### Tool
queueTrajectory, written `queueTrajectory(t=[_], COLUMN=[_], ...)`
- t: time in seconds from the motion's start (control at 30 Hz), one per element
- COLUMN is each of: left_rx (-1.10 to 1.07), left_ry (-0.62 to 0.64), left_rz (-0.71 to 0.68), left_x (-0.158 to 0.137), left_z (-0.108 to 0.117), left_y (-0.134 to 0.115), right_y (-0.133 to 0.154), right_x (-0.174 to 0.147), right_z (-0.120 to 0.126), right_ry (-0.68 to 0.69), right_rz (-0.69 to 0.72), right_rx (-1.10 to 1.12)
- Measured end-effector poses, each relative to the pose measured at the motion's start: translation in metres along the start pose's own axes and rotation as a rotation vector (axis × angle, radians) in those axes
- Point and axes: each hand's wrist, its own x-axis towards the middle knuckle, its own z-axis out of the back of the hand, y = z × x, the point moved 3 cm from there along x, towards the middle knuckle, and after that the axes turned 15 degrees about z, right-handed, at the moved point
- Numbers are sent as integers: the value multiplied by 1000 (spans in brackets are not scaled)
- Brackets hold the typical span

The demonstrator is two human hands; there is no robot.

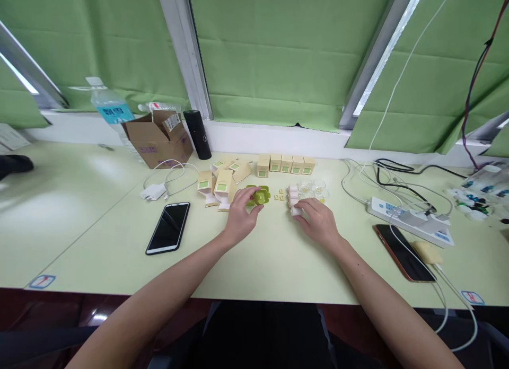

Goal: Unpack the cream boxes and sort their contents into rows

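Observation:
My left hand [242, 212] is closed at the edge of a small olive-green plastic piece [260, 196], shaped like a little dish, with thumb and fingers on its left side. To the right, my right hand [318, 220] pinches the nearest of several small pale pink-white cylinders [293, 194] standing in a short row. Between the hands lie several tiny yellow-gold parts [279, 197]. Just behind the right hand sit several clear round plastic pieces [312, 186].
Small tan boxes [285, 164] stand in a row at the back, and opened ones [222, 184] lie left of my hands. A phone [169, 227] lies at left; another phone [403, 251] and a power strip [409, 220] with cables at right. A carton [159, 141] and black bottle [198, 134] stand behind.

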Motion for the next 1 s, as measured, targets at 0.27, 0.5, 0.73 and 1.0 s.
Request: queueTrajectory(t=[0.27,0.5,0.73,1.0], left_rx=[29,14,12,22], left_ry=[-25,-18,-12,-13], left_rz=[-34,-47,-31,-36], left_x=[1,1,1,0], left_z=[0,-1,-1,-1], left_y=[1,2,2,1], right_y=[2,2,-1,-4], right_x=[0,-1,-2,-2], right_z=[-5,-7,-7,-4], right_ry=[132,202,224,252], right_rz=[-16,-82,-128,-204], right_rx=[7,-17,-9,22])
